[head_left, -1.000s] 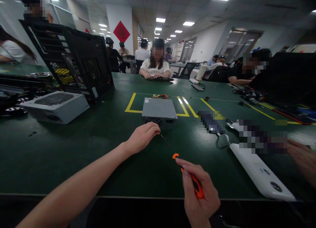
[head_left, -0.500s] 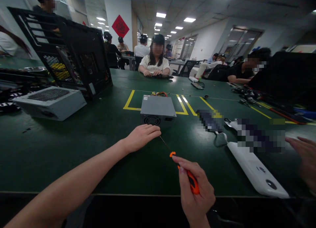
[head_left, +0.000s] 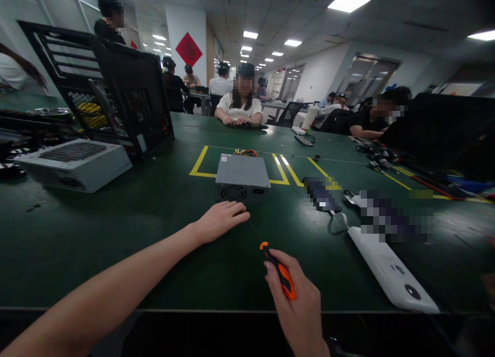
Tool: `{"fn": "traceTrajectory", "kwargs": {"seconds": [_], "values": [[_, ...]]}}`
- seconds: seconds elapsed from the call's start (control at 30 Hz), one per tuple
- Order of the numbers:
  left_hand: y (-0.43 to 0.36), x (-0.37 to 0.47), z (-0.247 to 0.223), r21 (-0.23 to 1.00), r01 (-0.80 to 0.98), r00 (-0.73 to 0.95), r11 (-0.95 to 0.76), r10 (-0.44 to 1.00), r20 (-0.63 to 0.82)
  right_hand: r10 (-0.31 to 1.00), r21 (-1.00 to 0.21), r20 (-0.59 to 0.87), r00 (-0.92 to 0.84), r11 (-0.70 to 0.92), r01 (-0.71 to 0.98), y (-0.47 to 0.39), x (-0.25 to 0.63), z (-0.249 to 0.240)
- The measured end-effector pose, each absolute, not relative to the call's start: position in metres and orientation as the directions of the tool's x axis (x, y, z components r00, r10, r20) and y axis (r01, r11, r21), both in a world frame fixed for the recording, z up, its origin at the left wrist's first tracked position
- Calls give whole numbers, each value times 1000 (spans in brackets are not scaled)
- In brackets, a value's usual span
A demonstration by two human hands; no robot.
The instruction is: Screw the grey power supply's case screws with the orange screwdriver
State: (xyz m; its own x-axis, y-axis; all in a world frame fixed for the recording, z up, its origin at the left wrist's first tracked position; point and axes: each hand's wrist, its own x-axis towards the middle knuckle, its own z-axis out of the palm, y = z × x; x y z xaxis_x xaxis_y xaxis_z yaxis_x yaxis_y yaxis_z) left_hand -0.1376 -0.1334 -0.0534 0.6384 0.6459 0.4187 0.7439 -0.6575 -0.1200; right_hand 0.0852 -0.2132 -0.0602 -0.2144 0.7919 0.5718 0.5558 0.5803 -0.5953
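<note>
A grey metal power supply (head_left: 242, 171) rests on the green table, its fan grille and socket facing me and coloured wires behind it. Just in front of that face is my left hand (head_left: 224, 220), back up, with its fingers pressed together; anything beneath them is hidden. My right hand (head_left: 294, 295) is closed around the orange and black handle of a screwdriver (head_left: 284, 277). Its thin shaft slants up and left, and the tip ends close to the left fingertips.
Another power supply (head_left: 75, 163) and a black computer case (head_left: 131, 96) stand at the left. To the right lie a white device (head_left: 390, 269), a blurred dark phone-like item (head_left: 323, 194) and cables (head_left: 381, 158). A person (head_left: 240, 107) sits across the table.
My right hand and the screwdriver have shifted a little to the left, and more of the handle shows. Another person's hand at the right edge has mostly left view. The camera view has shifted slightly.
</note>
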Motion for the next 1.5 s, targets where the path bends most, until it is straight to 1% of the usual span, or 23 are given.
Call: {"fn": "traceTrajectory", "kwargs": {"seconds": [0.03,0.1,0.17,0.2,0.27,0.33,0.53,0.7,0.93,1.27,1.5], "values": [[-133,-137,-55,-55,767,588,-640,665,460,785,-584,586,-204,583,565,-212,86,-60],[-133,-135,-57,121,801,450,-587,722,525,779,-568,604,-170,570,594,-208,87,-59],[-133,-134,-58,288,804,330,-520,793,512,771,-549,624,-127,548,630,-201,90,-56],[-133,-134,-58,348,800,295,-488,826,480,765,-539,635,-107,538,648,-197,92,-55],[-133,-134,-58,424,791,268,-442,872,409,750,-520,656,-77,524,675,-189,94,-52],[-133,-134,-58,467,779,270,-419,895,354,743,-506,666,-69,518,690,-181,95,-50],[-133,-133,-58,487,739,353,-465,883,309,730,-466,675,-103,531,708,-171,90,-46],[-133,-133,-58,504,728,365,-464,886,287,731,-452,674,-108,523,723,-167,87,-47],[-131,-132,-60,497,733,370,-463,886,280,775,-487,625,-92,479,730,-165,85,-50],[-133,-133,-58,496,733,371,-465,885,280,810,-537,577,-106,473,698,-166,85,-50],[-134,-133,-57,511,726,367,-460,888,279,787,-515,609,-100,488,705,-165,84,-52]]}}
